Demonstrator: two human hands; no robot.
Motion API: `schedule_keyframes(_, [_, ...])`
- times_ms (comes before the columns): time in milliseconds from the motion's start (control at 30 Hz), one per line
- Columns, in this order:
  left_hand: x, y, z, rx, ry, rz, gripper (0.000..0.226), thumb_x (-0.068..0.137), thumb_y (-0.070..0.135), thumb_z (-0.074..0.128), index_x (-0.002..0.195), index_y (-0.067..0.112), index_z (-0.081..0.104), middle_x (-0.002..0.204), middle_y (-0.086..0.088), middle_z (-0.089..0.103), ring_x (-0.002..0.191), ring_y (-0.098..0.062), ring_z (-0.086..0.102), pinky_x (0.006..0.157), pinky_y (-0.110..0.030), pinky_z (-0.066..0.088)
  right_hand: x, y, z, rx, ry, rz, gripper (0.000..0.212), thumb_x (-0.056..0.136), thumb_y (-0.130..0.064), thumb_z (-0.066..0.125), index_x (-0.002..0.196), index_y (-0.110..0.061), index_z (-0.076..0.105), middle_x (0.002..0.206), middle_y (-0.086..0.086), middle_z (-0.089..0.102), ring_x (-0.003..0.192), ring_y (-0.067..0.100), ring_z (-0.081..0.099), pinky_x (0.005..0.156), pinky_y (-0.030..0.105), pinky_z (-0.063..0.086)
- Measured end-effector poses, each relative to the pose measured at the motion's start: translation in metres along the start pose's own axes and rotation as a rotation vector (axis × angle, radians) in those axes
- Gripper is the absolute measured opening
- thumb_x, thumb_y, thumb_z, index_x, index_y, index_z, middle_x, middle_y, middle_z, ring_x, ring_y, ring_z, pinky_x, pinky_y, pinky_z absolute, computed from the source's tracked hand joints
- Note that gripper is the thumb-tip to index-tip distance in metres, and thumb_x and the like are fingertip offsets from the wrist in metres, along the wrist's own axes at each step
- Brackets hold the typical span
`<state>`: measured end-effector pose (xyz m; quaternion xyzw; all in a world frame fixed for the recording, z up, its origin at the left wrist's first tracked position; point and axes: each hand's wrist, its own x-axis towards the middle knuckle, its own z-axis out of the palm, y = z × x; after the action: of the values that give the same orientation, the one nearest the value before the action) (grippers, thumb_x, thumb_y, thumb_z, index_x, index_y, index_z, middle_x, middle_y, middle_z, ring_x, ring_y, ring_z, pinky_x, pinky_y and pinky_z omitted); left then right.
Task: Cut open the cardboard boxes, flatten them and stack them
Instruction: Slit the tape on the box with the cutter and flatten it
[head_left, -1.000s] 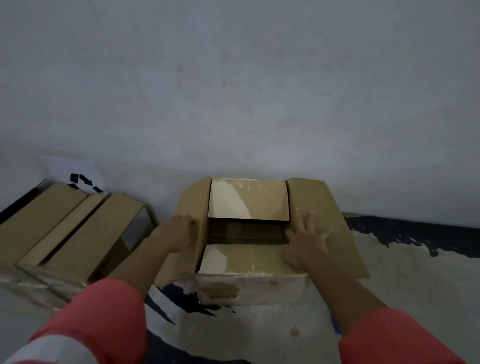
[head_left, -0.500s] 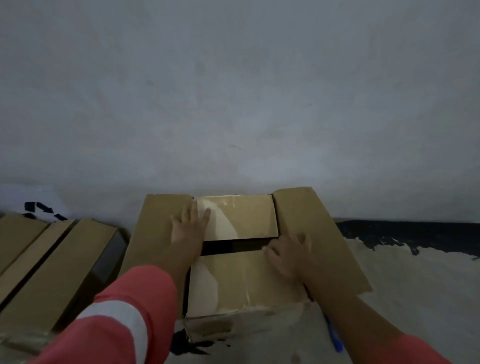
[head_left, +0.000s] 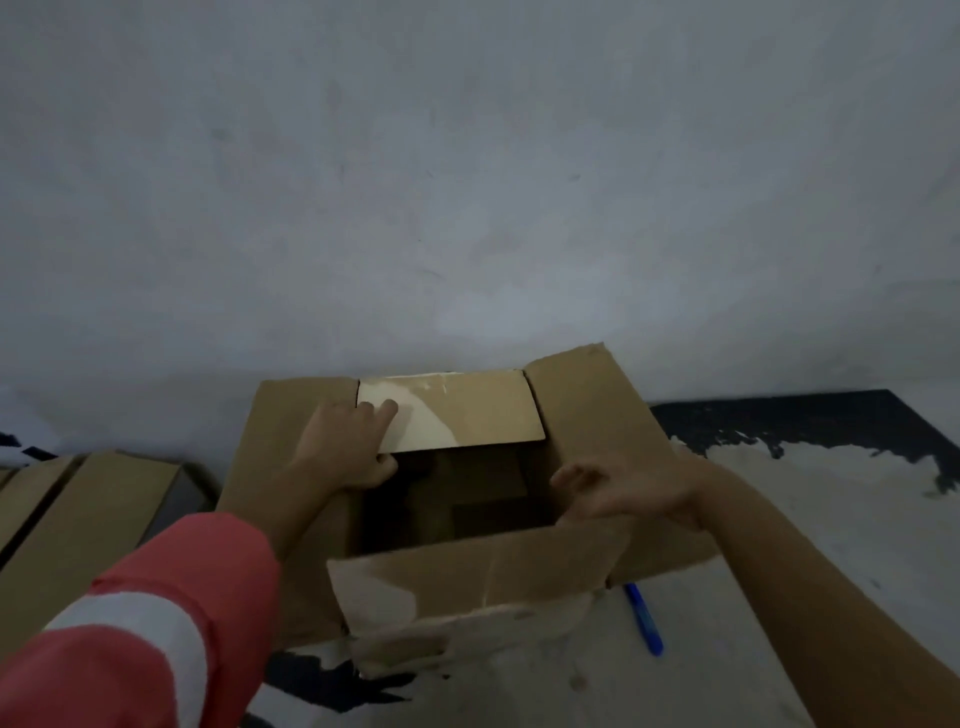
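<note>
- On the floor (head_left: 831, 478), a cardboard box (head_left: 587, 415) stands with its top open.
- Left hand (head_left: 348, 447) pinches the far flap (head_left: 467, 410).
- Right hand (head_left: 628, 488) grips the near flap (head_left: 467, 577).

There is one open cardboard box (head_left: 457, 499). It has four flaps: one far flap (head_left: 457, 410), one near flap (head_left: 467, 577), one left flap (head_left: 280, 447) and one right flap (head_left: 597, 415). There are two hands, one left hand (head_left: 345, 447) and one right hand (head_left: 623, 488). There are two arms, and only the left one has a red sleeve (head_left: 171, 597) (with one white stripe). There is one thin blue tool (head_left: 644, 618) on the floor. There is one pile of flat cardboard (head_left: 93, 514) at the left, but I cannot tell how many pieces are in it.
</note>
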<state>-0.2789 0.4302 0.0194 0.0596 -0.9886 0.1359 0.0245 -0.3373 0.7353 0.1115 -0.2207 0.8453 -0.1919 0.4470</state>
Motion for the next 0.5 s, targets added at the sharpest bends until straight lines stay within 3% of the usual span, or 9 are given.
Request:
schedule_keyframes(67, [-0.008, -0.004, -0.005, -0.230, 0.156, -0.053, 0.072, 0.075, 0.061, 0.023, 0.120, 0.013, 0.052, 0.098, -0.008, 0.068, 0.083, -0.030, 0.064, 0.067, -0.031, 0.045, 0.006, 0.017, 0.008, -0.153, 0.043, 0.103, 0.112, 0.067, -0.058, 0.076, 0.152, -0.029, 0.009, 0.158, 0.002, 0.009, 0.143, 0.028, 0.017, 0.115, 0.049, 0.022])
schedule_keyframes(100, [-0.010, -0.007, -0.011, -0.339, 0.252, -0.112, 0.062, 0.083, 0.060, 0.031, 0.114, 0.013, 0.057, 0.094, -0.008, 0.069, 0.080, -0.031, 0.065, 0.062, -0.030, 0.040, 0.010, 0.025, 0.016, -0.238, 0.084, 0.159, 0.128, 0.061, -0.065, 0.076, 0.152, -0.029, -0.006, 0.160, 0.003, -0.007, 0.146, 0.033, 0.002, 0.117, 0.053, 0.015])
schedule_keyframes(167, [-0.005, -0.014, -0.023, -0.506, 0.356, -0.238, 0.035, 0.095, 0.048, 0.048, 0.103, 0.016, 0.061, 0.091, -0.005, 0.069, 0.082, -0.029, 0.064, 0.061, -0.030, 0.034, 0.019, 0.040, 0.039, -0.276, 0.180, 0.198, 0.142, 0.056, -0.071, 0.075, 0.148, -0.027, -0.024, 0.156, 0.007, -0.028, 0.144, 0.037, -0.019, 0.116, 0.058, 0.006])
schedule_keyframes(233, [0.009, -0.018, -0.030, -0.722, 0.356, -0.288, 0.029, 0.097, 0.042, 0.051, 0.100, 0.015, 0.060, 0.092, -0.005, 0.066, 0.088, -0.028, 0.062, 0.067, -0.031, 0.039, 0.030, 0.051, 0.062, -0.191, 0.257, 0.223, 0.146, 0.055, -0.072, 0.074, 0.146, -0.024, -0.029, 0.153, 0.010, -0.033, 0.142, 0.037, -0.024, 0.116, 0.058, 0.005])
schedule_keyframes(300, [0.026, -0.019, -0.028, -0.953, 0.387, -0.351, 0.030, 0.096, 0.040, 0.053, 0.095, 0.010, 0.058, 0.086, -0.008, 0.062, 0.086, -0.030, 0.061, 0.070, -0.033, 0.041, 0.042, 0.061, 0.079, -0.093, 0.370, 0.252, 0.136, 0.065, -0.069, 0.071, 0.148, -0.020, -0.025, 0.157, 0.011, -0.024, 0.145, 0.036, -0.014, 0.117, 0.055, 0.013])
schedule_keyframes(367, [0.039, -0.018, -0.026, -1.071, 0.410, -0.464, 0.035, 0.096, 0.043, 0.053, 0.099, 0.008, 0.053, 0.085, -0.009, 0.058, 0.085, -0.033, 0.060, 0.072, -0.036, 0.044, 0.046, 0.071, 0.085, 0.008, 0.438, 0.236, 0.109, 0.083, -0.056, 0.062, 0.151, -0.018, -0.014, 0.160, 0.012, 0.001, 0.144, 0.033, 0.017, 0.114, 0.046, 0.027])
schedule_keyframes(433, [0.046, -0.019, -0.023, -1.153, 0.412, -0.621, 0.043, 0.097, 0.044, 0.051, 0.114, 0.005, 0.047, 0.100, -0.014, 0.058, 0.098, -0.035, 0.059, 0.081, -0.039, 0.043, 0.045, 0.075, 0.084, 0.053, 0.392, 0.180, 0.081, 0.096, -0.038, 0.051, 0.153, -0.018, -0.004, 0.155, 0.010, 0.026, 0.132, 0.026, 0.041, 0.107, 0.035, 0.037])
schedule_keyframes(500, [0.048, -0.026, -0.013, -1.179, 0.427, -0.792, 0.046, 0.099, 0.035, 0.050, 0.129, 0.003, 0.038, 0.117, -0.023, 0.057, 0.109, -0.038, 0.056, 0.088, -0.040, 0.041, 0.040, 0.077, 0.084, 0.071, 0.347, 0.123, 0.067, 0.099, -0.026, 0.047, 0.153, -0.022, 0.007, 0.150, 0.006, 0.037, 0.127, 0.022, 0.047, 0.106, 0.034, 0.038])
